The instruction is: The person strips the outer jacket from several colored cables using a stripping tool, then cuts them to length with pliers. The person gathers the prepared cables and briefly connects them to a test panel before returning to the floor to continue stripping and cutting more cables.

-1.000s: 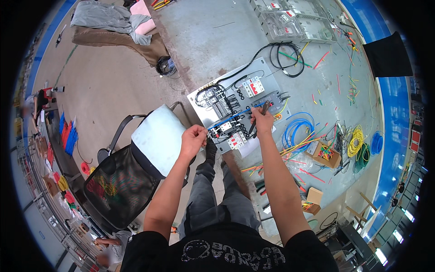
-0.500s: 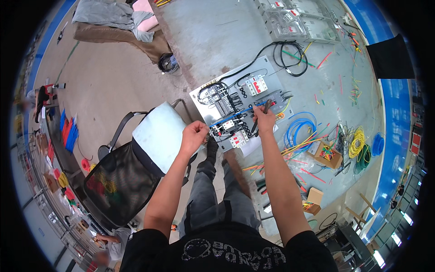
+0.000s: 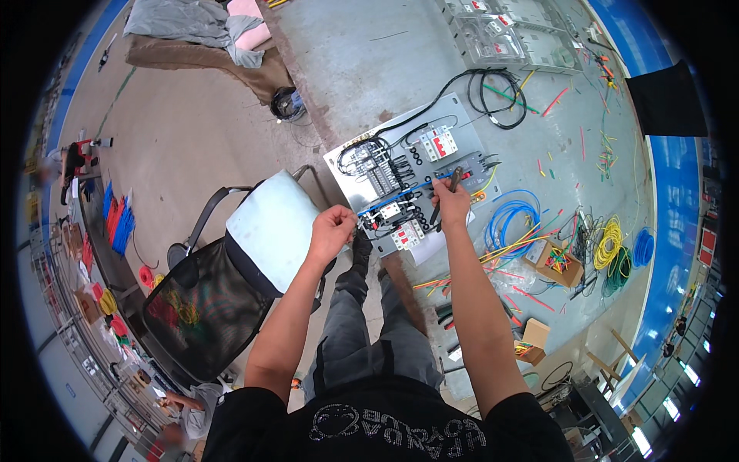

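My right hand [image 3: 453,203] is closed around a dark hand tool that looks like pliers [image 3: 456,178]. Its fingertips are at one end of a blue wire [image 3: 419,187], which stretches across a metal mounting plate [image 3: 391,128]. At the plate's near left edge, my left hand [image 3: 333,229] is pinched at the other end of that wire; what lies between its fingertips is too small to make out. Below the wire are a white breaker with red switches [image 3: 406,235] and a smaller one [image 3: 390,209]. Farther back sits a larger breaker [image 3: 439,143] beside black wiring and terminal blocks [image 3: 379,179].
Blue wire coils [image 3: 511,225], yellow coils [image 3: 608,240] and a small box of coloured pieces [image 3: 559,264] lie right of the plate. Clear plastic enclosures [image 3: 504,38] stand at the back. A mesh-backed chair [image 3: 209,312] is at my left, and a person [image 3: 198,412] is at lower left.
Both hands hold nearly the same places and grips. The whole view has shifted very slightly; nothing was visibly picked up or let go.
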A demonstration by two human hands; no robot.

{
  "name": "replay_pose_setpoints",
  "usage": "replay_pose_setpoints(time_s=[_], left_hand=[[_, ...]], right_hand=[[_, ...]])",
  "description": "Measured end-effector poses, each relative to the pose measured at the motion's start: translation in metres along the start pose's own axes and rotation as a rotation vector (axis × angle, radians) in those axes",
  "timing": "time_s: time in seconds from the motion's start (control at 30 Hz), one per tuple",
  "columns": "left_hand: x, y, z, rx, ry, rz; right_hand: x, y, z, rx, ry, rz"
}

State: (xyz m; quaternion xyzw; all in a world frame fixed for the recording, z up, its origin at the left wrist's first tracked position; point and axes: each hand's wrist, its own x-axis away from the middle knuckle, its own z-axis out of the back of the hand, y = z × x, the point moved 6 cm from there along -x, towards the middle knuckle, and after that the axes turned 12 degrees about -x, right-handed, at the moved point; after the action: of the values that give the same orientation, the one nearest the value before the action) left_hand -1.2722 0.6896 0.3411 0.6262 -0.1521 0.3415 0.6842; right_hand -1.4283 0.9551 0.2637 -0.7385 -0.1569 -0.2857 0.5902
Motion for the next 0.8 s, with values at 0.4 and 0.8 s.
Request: replay_pose_setpoints(time_s=[0.4, 0.8], left_hand=[[0.000, -0.001, 0.002, 0.067, -0.042, 0.046], [0.001, -0.007, 0.010, 0.141, -0.052, 0.111]], right_hand=[[0.003, -0.005, -0.002, 0.048, 0.006, 0.019], [-0.001, -0.001, -0.001, 0.031, 0.001, 0.020]])
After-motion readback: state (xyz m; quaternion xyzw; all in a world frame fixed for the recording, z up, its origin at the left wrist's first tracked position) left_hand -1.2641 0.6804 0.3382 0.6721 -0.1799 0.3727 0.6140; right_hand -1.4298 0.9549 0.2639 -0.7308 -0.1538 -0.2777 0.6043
